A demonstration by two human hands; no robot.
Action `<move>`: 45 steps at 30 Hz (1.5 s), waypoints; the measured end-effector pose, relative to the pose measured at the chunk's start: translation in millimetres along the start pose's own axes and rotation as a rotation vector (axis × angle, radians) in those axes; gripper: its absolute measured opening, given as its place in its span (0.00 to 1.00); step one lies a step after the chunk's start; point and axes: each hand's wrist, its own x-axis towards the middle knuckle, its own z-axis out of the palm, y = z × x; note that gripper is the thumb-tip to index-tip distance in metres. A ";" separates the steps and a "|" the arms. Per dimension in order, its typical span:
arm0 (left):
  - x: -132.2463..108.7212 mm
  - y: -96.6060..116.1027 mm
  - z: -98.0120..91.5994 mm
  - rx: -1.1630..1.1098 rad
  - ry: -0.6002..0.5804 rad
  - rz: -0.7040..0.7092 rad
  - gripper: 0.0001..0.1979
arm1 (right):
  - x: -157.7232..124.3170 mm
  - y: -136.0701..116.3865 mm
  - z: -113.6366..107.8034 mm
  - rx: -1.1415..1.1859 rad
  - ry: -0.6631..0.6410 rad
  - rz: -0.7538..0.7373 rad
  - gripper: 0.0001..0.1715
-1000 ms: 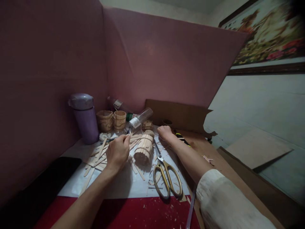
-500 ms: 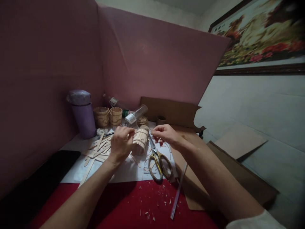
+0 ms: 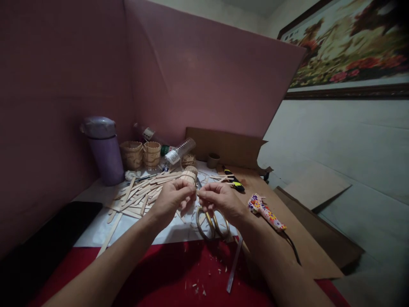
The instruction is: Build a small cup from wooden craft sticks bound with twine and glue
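Observation:
My left hand (image 3: 175, 198) and my right hand (image 3: 220, 200) are close together over the paper, thumbs and fingertips pinched. What they pinch is too small to make out. Just behind my left hand is a small cylinder covered in pale wooden sticks (image 3: 188, 176), with a dark cord around it; its lower part is hidden by that hand. Scissors with gold handles (image 3: 209, 221) lie under and in front of my right hand, their blades mostly covered. Left of the hands, many loose craft sticks (image 3: 150, 187) are heaped on the white paper (image 3: 96, 226).
A purple bottle (image 3: 107, 157), two stick-covered cups (image 3: 151, 154), a clear plastic bottle (image 3: 180, 151), a twine ball (image 3: 188, 160) and a brown pot (image 3: 213, 160) stand behind. To the right, cardboard (image 3: 306, 251) holds a utility knife (image 3: 234, 179) and a flowery glue gun (image 3: 266, 213). A glue stick (image 3: 234, 264) lies in front.
My right hand has moved left and down to meet my left hand, which has shifted slightly right. The knife and glue gun, formerly behind the right arm, now show.

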 end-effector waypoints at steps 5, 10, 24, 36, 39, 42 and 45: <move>-1.5 -0.9 1.8 -0.025 0.037 0.010 0.11 | -4.3 7.2 0.6 0.051 0.094 -0.054 0.18; -2.0 -0.4 3.7 0.102 0.023 0.055 0.18 | -8.2 12.3 -1.1 0.001 0.097 -0.144 0.18; -2.0 -22.9 1.6 0.860 0.152 0.735 0.09 | -4.1 26.3 10.6 0.354 0.102 0.066 0.26; 7.6 -19.8 -15.1 0.807 0.538 0.561 0.08 | -5.6 33.8 7.4 -0.276 0.394 -0.216 0.15; 14.9 -20.6 -20.1 0.834 0.611 0.482 0.10 | -5.3 33.4 6.4 -0.343 0.435 -0.249 0.16; 21.5 -22.6 -20.1 1.025 0.593 0.379 0.19 | -5.1 32.5 6.5 -0.380 0.456 -0.263 0.16; 23.4 -23.9 -14.5 1.242 0.500 0.211 0.30 | -5.3 31.9 7.1 -0.427 0.452 -0.275 0.16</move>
